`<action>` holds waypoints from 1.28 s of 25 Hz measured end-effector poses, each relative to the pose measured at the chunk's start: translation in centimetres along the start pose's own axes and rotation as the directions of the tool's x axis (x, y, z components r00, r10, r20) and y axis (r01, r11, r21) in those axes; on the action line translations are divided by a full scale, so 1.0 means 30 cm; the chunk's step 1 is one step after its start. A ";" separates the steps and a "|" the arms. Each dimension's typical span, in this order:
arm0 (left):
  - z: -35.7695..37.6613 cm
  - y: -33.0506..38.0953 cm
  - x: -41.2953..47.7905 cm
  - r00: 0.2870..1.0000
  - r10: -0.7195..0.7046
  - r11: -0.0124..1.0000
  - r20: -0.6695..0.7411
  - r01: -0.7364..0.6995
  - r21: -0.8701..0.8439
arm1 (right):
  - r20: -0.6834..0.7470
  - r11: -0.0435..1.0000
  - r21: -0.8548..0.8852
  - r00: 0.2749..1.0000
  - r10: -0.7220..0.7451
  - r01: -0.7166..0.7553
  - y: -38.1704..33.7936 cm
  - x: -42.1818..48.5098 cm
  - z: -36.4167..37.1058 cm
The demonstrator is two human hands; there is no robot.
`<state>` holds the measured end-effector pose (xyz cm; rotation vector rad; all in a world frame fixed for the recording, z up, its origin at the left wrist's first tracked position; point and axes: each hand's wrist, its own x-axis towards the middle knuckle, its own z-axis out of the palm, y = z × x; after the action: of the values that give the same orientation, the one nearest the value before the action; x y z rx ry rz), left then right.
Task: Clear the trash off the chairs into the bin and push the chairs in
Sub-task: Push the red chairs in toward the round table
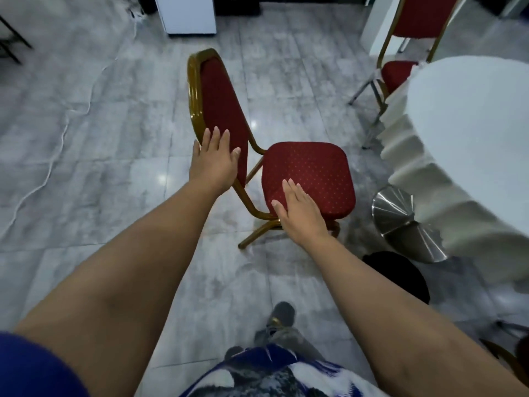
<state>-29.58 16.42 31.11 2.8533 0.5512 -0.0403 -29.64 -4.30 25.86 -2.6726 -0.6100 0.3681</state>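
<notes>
The left hand (pixel 215 161) lies flat, fingers spread, on the red banquet chair (pixel 309 176) backrest, while the right hand (pixel 297 213) rests open-palmed on its seat edge.

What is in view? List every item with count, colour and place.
Banquet chair: one, red seat, gold frame, centre, seat bare.
Second chair: one, red and gold, top right, by the table.
Table: one, white cloth, right.
Steel bin lid: one, silver, under the table edge.
Black bin: one, lower right.
Cable: one, white, on the floor, left.
White cabinet: one, top centre.
Left hand: open, on the chair back.
Right hand: open, on the seat.
</notes>
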 end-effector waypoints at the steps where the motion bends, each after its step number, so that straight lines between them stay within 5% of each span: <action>1: -0.018 -0.039 0.044 1.000 -0.008 1.000 -0.016 0.008 -0.004 | 0.007 1.000 0.000 1.000 -0.019 0.019 -0.039 0.050 0.010; 12: -0.148 -0.358 0.471 0.998 -0.065 0.998 -0.013 0.066 0.003 | -0.004 0.972 0.063 0.974 -0.226 0.226 -0.466 0.513 0.072; 22: -0.216 -0.465 0.941 0.949 0.306 0.951 0.072 -0.301 -0.077 | -0.328 1.000 0.010 0.945 0.000 0.003 -0.713 0.856 0.085; 32: -0.195 -0.438 1.067 0.851 0.521 0.829 0.071 -0.484 -0.278 | -0.409 0.985 -0.139 0.911 0.039 -0.105 -0.725 0.910 0.100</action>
<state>-4.83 41.28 31.59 2.6210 -0.2288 -0.0787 -14.71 27.35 27.54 -2.8054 -0.4250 -0.2286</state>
